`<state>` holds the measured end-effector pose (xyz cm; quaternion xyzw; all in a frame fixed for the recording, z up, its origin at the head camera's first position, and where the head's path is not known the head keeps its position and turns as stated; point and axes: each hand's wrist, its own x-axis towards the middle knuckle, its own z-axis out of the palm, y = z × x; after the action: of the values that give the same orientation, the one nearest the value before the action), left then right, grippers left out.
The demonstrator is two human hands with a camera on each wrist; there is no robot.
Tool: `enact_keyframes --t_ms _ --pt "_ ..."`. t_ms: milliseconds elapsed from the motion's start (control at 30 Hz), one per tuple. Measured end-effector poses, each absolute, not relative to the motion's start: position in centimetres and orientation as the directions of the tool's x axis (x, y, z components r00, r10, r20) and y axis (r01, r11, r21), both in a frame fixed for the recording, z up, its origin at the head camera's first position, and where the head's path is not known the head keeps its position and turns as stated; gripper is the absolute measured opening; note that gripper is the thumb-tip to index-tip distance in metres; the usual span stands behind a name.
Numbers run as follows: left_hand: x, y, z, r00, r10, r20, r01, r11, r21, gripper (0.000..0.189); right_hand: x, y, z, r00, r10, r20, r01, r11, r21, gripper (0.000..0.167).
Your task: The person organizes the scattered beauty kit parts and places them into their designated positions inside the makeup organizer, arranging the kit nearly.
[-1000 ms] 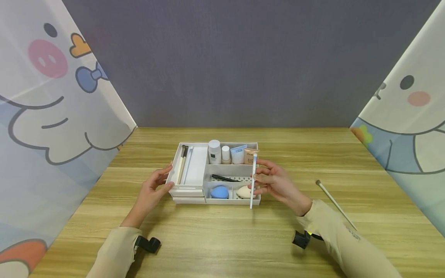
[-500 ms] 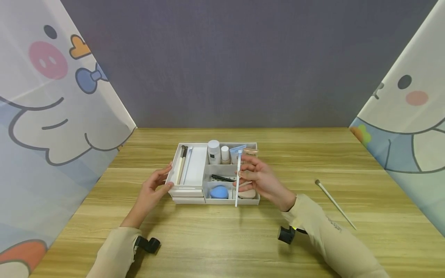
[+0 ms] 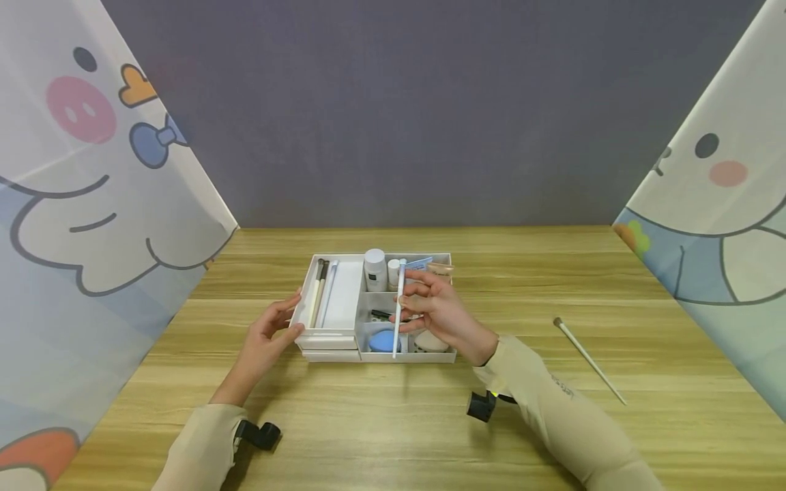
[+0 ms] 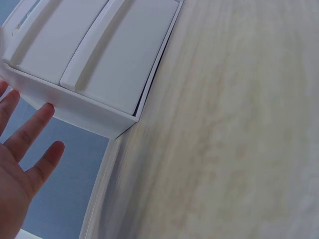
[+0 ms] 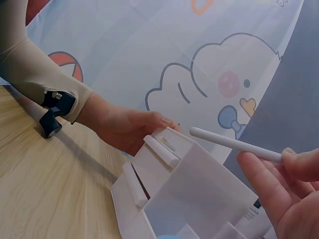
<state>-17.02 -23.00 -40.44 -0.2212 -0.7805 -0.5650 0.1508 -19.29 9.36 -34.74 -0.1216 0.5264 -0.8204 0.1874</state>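
Observation:
My right hand (image 3: 445, 314) pinches a slim white makeup brush (image 3: 396, 334) with a pale blue tip. The brush stands nearly upright over the middle of a white desktop organizer (image 3: 345, 293); in the right wrist view its rounded handle end (image 5: 219, 138) points at the organizer's left part. At the organizer's left side, my left hand (image 3: 260, 351) touches the wall with spread fingers, thumb near the front corner. In the left wrist view one fingertip (image 4: 47, 109) meets the white side below two drawer fronts. Several brushes (image 3: 319, 293) lie in the organizer's left top tray.
At the back right compartments stand a white bottle (image 3: 374, 271), a smaller capped bottle and two tubes (image 3: 439, 268). A blue sponge (image 3: 382, 341) and a cream sponge (image 3: 431, 341) sit in front, a black pen (image 3: 381, 314) behind them. Another brush (image 3: 589, 359) lies on the table.
My right hand has carried the pinched brush leftward, from the organizer's right edge to above its middle. My left hand has stayed at the organizer's left side.

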Motion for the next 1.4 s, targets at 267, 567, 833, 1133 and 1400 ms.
enact_keyframes --t_ms 267,567,833,1133,1400 --pt "-16.8 -22.9 -40.3 -0.862 0.164 0.48 0.507 0.268 0.819 0.044 -19.9 7.6 -34.1 -0.897 -0.441 0.0 0.184 -0.375 -0.909 0.059" --pt "-16.8 -23.0 -40.4 -0.855 0.166 0.491 0.518 0.262 0.814 0.044 -20.7 5.9 -33.4 -0.906 -0.422 0.002 0.181 -0.391 -0.902 0.054" --pt "-16.9 -23.1 -40.3 -0.847 0.174 0.502 0.532 0.261 0.806 0.044 -21.9 4.6 -33.0 -0.916 -0.4 0.018 0.163 -0.414 -0.896 0.052" --pt "-16.8 -23.0 -40.4 -0.856 0.17 0.489 0.517 0.261 0.815 0.044 -22.4 2.7 -32.7 -0.939 -0.343 0.01 0.156 -0.453 -0.878 0.051" --pt "-17.1 -23.1 -40.5 -0.85 0.178 0.496 0.527 0.264 0.808 0.044 -22.5 1.1 -32.5 -0.943 -0.331 0.028 0.126 -0.434 -0.892 0.051"
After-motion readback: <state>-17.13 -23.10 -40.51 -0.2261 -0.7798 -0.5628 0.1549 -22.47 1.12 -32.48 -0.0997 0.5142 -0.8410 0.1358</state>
